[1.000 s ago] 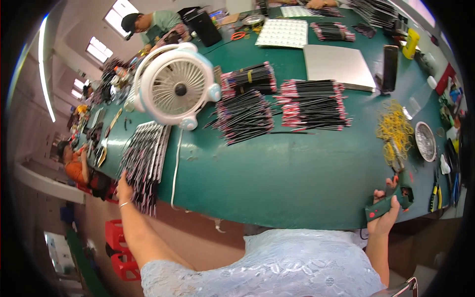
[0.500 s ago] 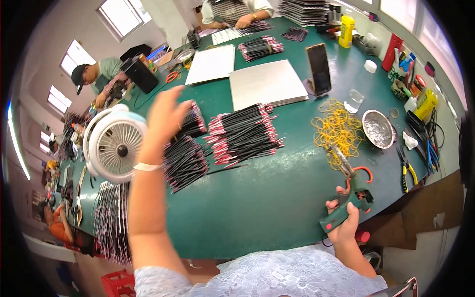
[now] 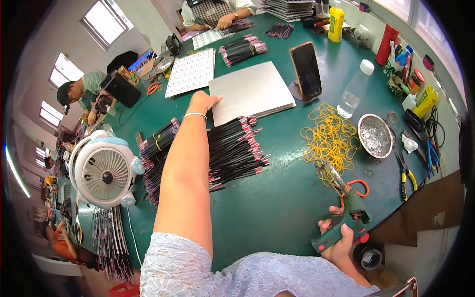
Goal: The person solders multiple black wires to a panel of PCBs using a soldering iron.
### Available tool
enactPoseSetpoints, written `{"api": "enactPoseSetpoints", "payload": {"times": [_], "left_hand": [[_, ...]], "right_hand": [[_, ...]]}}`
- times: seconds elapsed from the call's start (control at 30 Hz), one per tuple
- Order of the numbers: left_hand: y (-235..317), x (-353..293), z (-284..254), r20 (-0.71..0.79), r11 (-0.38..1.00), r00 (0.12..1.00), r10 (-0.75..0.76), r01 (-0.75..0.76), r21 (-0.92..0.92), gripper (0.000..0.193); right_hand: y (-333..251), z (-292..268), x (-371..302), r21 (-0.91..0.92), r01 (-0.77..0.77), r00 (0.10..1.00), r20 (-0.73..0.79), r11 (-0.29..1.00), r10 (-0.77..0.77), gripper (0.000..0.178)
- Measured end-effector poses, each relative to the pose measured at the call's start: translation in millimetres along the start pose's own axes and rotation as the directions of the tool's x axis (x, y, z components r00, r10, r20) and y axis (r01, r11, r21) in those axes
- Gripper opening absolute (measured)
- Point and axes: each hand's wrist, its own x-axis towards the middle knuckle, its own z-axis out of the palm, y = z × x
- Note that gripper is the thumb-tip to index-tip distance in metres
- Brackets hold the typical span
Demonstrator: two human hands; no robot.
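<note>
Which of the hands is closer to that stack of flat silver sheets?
Left. The left hand is at the left edge of the silver sheet stack; the right hand is farther off, nearer the body and to the right, holding a green soldering gun.

"What sort of place is this?"

"A workshop, set up for handwork. A broad green worktop [image 3: 267, 213] fills the middle of the frame, and bundles of black strands with red ends [image 3: 240, 146] lie on it."

"Any tools?"

"A green gun-shaped tool [image 3: 352, 210] at lower right, and yellow-and-black pliers [image 3: 403, 184] near the right edge."

"Others working?"

"Yes: a person in a dark cap [image 3: 93, 84] at upper left, and a person in a checked garment [image 3: 215, 14] at top centre, behind the worktop."
</note>
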Motion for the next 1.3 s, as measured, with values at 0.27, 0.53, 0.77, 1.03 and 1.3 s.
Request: {"api": "enactPoseSetpoints", "payload": {"times": [0.27, 0.53, 0.77, 1.03, 1.3], "left_hand": [[8.5, -3.6, -19.5, 0.121, 0.997, 0.990, -0.068, 0.064, 0.032, 0.038], [30.6, -9.4, -26.1, 0.173, 0.996, 0.980, -0.094, 0.091, 0.023, 0.032], [1.7, 21.0, -18.5, 0.266, 0.312, 0.950, -0.164, 0.306, -0.900, 0.032], [-40.7, -6.7, -95.0, -0.065, -0.142, 0.994, -0.089, -0.078, -0.987, 0.031], [-38.5, -196.7, -154.1, -0.609, 0.165, 0.765, 0.210, -0.641, -0.749, 0.032]], "right_hand": [[0.4, 0.3, 3.7, -0.014, -0.003, 1.000, -0.013, 1.000, 0.002, 0.050], [-0.5, -2.6, -0.2, -0.017, 0.001, 1.000, -0.018, 1.000, -0.002, 0.050], [0.5, -2.3, 0.8, 0.016, -0.016, 1.000, -0.003, 1.000, 0.016, 0.052], [-0.1, -4.7, 3.1, 0.079, -0.023, 0.999, 0.043, 0.997, 0.020, 0.050], [2.6, -9.6, 4.0, 0.227, -0.040, 0.995, 0.101, 0.973, 0.018, 0.046]]}}
